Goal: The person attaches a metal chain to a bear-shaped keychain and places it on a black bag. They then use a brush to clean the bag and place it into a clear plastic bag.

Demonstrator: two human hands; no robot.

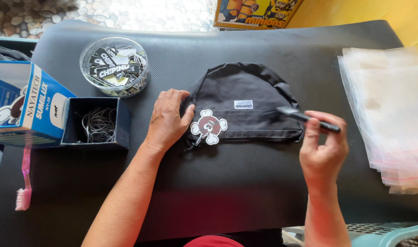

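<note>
Cloth is being pressed flat in the head view: a black beanie point(245, 103) is lying in the middle of the dark padded surface point(245, 183), rounded top pointing away from the person. The left hand point(167, 120) is being held palm down on the beanie's left edge, fingers spread and flat, closed on nothing. A round brown and white paper tag point(209, 126) is already lying at the hem, apparently tied on with a dark cord, and a small white label point(243, 104) is sewn to the front. The right hand point(324, 142) is clamped around a thin black brush point(309, 118), its blurred tip being held over the beanie's right side, so brushing appears to be under way and bagging is judged not yet done.

Around it, a stack of clear plastic bags point(391, 114) is lying well to the right, untouched. A round clear tub of black and white labels point(114, 66) is standing at the upper left, and below it an open dark box of cords point(97, 124) beside a blue carton point(23, 103). A pink toothbrush point(24, 183) is lying at the left edge. A teal basket rim point(391, 235) is showing at the lower right. Nothing is standing between the hands and the beanie.
</note>
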